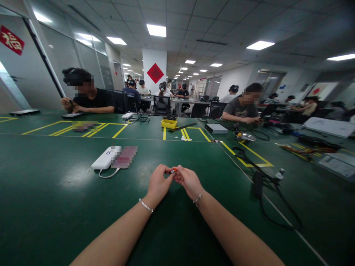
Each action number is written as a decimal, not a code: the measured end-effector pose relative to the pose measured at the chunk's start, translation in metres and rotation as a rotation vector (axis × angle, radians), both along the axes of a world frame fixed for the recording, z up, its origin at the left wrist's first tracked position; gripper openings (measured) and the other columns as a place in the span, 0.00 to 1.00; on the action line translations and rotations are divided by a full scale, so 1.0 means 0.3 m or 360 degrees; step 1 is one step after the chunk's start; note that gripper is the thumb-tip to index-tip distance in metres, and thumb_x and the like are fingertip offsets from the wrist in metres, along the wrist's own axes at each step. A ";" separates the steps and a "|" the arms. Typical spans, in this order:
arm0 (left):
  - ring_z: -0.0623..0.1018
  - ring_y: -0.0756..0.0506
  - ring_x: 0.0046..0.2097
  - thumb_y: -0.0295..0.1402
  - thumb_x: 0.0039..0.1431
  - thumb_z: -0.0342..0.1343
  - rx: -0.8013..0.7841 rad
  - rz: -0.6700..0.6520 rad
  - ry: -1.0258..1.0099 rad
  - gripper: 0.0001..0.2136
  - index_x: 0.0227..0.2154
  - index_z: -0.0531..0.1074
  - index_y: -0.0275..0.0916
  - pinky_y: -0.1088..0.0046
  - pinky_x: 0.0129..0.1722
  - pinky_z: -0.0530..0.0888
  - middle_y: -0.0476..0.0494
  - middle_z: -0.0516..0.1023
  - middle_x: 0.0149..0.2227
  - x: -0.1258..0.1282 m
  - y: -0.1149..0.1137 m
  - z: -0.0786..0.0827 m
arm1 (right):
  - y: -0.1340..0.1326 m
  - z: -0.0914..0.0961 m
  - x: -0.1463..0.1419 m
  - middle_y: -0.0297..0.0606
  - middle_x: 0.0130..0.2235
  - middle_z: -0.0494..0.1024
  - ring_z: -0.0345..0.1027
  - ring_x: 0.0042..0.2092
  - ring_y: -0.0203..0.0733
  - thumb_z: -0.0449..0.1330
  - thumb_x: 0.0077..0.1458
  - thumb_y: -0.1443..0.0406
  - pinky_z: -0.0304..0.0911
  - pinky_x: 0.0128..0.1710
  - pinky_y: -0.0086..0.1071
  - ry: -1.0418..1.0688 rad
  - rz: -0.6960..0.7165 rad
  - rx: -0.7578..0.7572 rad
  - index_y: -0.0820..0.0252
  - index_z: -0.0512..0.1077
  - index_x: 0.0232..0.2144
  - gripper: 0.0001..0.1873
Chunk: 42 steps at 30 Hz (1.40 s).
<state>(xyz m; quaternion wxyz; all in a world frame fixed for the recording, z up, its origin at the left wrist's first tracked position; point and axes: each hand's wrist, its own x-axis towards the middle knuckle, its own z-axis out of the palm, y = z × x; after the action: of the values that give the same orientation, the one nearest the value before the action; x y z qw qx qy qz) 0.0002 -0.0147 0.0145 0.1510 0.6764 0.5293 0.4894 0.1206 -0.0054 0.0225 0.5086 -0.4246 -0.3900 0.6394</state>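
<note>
My left hand and my right hand meet over the green table, fingertips together. Between them they pinch a tiny orange and silver piece, too small to name. Fingers of both hands close around it and hide part of it. To the left of my hands lies a white power bank marked 15, its short white cable curving toward a reddish flat object that is blurred out.
A yellow tray with dark parts stands ahead, near a grey metal box. At right, a black cable with an adapter crosses the table seam. A metal bowl is farther back. Two people sit across the table.
</note>
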 end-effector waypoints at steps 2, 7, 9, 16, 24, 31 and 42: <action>0.68 0.49 0.30 0.32 0.46 0.51 0.0007 0.0046 0.0040 0.03 0.25 0.67 0.39 0.74 0.30 0.64 0.49 0.68 0.27 -0.002 -0.003 0.003 | -0.002 0.001 -0.005 0.40 0.26 0.73 0.63 0.24 0.31 0.57 0.40 0.55 0.58 0.27 0.28 -0.0036 -0.0049 -0.0004 0.65 0.71 0.26 0.17; 0.68 0.49 0.30 0.32 0.46 0.52 0.0027 0.0072 0.0057 0.03 0.24 0.66 0.39 0.74 0.29 0.63 0.49 0.68 0.27 -0.007 -0.002 0.000 | 0.004 -0.007 -0.005 0.42 0.29 0.74 0.64 0.24 0.33 0.55 0.42 0.56 0.59 0.27 0.30 -0.0248 -0.0098 0.0118 0.64 0.72 0.27 0.16; 0.68 0.50 0.30 0.33 0.46 0.52 0.0014 0.0073 0.0070 0.03 0.24 0.67 0.39 0.75 0.29 0.63 0.49 0.68 0.26 -0.008 -0.001 0.000 | 0.010 -0.018 -0.003 0.42 0.29 0.74 0.64 0.24 0.34 0.53 0.43 0.56 0.59 0.27 0.31 -0.0369 -0.0113 0.0183 0.63 0.72 0.27 0.17; 0.68 0.50 0.30 0.34 0.46 0.52 -0.0023 0.0090 0.0079 0.04 0.23 0.67 0.39 0.75 0.28 0.63 0.49 0.68 0.26 -0.013 0.000 0.005 | 0.024 -0.054 0.009 0.39 0.22 0.73 0.65 0.26 0.38 0.49 0.45 0.52 0.58 0.28 0.32 -0.0792 -0.0128 0.0497 0.62 0.74 0.25 0.21; 0.68 0.50 0.29 0.33 0.45 0.52 -0.0095 0.0112 0.0141 0.04 0.23 0.67 0.39 0.76 0.28 0.63 0.50 0.68 0.25 -0.014 0.003 0.003 | 0.016 -0.048 0.010 0.39 0.23 0.73 0.65 0.27 0.37 0.49 0.47 0.53 0.60 0.29 0.31 -0.0893 -0.0087 0.0561 0.63 0.73 0.29 0.21; 0.68 0.51 0.29 0.31 0.45 0.52 -0.0122 0.0091 0.0135 0.03 0.23 0.67 0.38 0.77 0.29 0.63 0.51 0.68 0.25 -0.016 0.003 0.000 | 0.016 -0.036 0.003 0.43 0.28 0.74 0.66 0.26 0.34 0.51 0.45 0.55 0.62 0.29 0.30 -0.0565 0.0047 0.0349 0.67 0.72 0.28 0.20; 0.68 0.51 0.29 0.32 0.45 0.51 -0.0134 0.0083 0.0182 0.04 0.23 0.67 0.38 0.76 0.29 0.64 0.51 0.68 0.25 -0.014 0.004 0.004 | 0.009 -0.014 0.011 0.43 0.28 0.74 0.66 0.25 0.33 0.53 0.43 0.55 0.61 0.28 0.30 -0.0508 0.0032 0.0254 0.68 0.72 0.28 0.20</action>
<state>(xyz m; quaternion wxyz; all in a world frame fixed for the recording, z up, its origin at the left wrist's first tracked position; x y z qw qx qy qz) -0.0041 -0.0135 0.0159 0.1360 0.6824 0.5746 0.4310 0.1238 -0.0028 0.0183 0.4660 -0.4750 -0.5195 0.5360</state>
